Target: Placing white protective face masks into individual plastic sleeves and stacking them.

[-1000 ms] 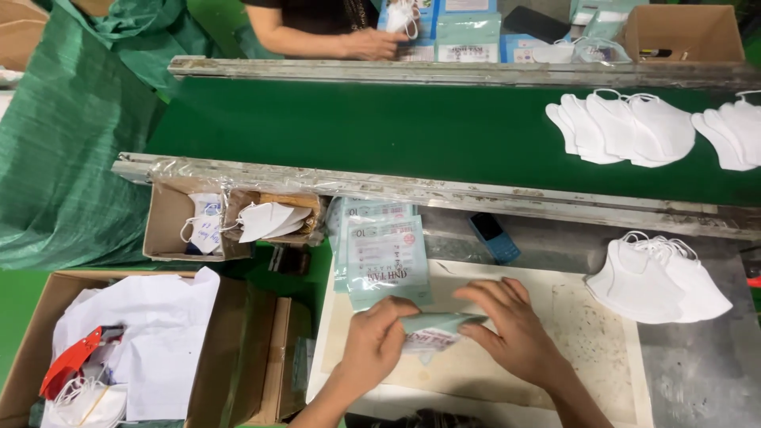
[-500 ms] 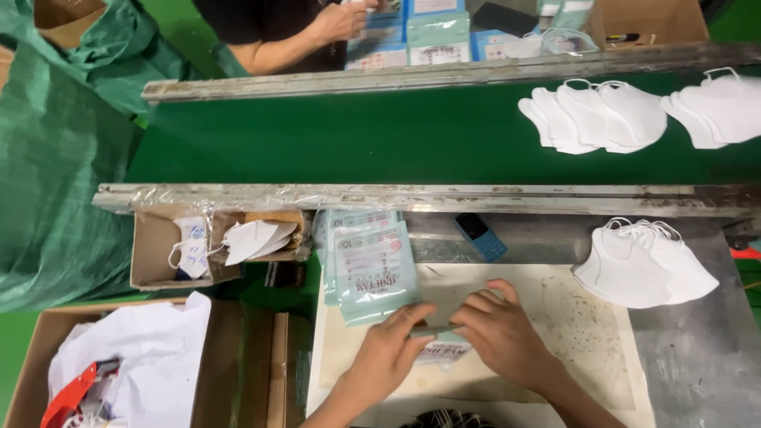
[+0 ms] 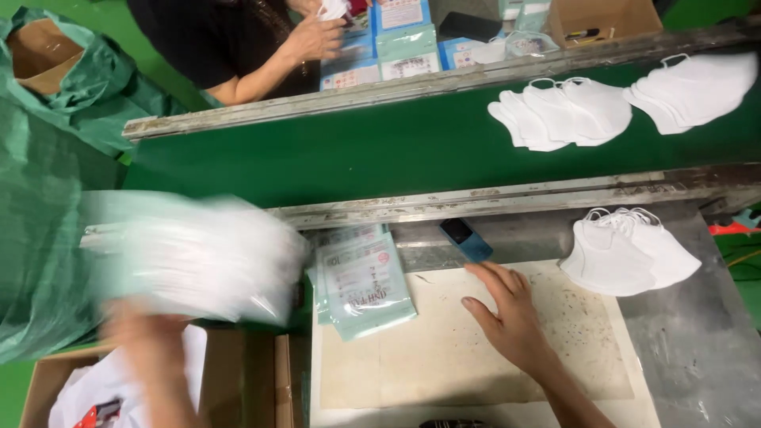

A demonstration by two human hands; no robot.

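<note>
A worn cream work board (image 3: 444,357) fills the lower middle of the frame, stained and speckled, resting on a grey metal bench (image 3: 697,349). Above it a dark green conveyor belt (image 3: 357,154) runs across the frame between two scuffed metal rails.

The right hand (image 3: 507,317) lies flat and open on the board, fingers spread, gripping nothing. The left hand (image 3: 151,349) is a blur at lower left; it appears to carry a pale packet (image 3: 198,257) smeared by motion across the left of the frame, though I cannot tell how the fingers close on it.

A stack of pale green sealed pouches (image 3: 361,281) with printed faces lies at the board's upper left corner, just beside the right hand. A small blue device (image 3: 466,238) sits above the fingertips. White masks (image 3: 626,254) are heaped at right on the bench, and more masks (image 3: 563,111) ride the belt at upper right.

At the top, another person's hand (image 3: 317,36) works among blue-and-green boxes (image 3: 400,32). A cardboard box (image 3: 230,380) stands open at lower left, and green sacking (image 3: 47,198) crowds the left edge.
</note>
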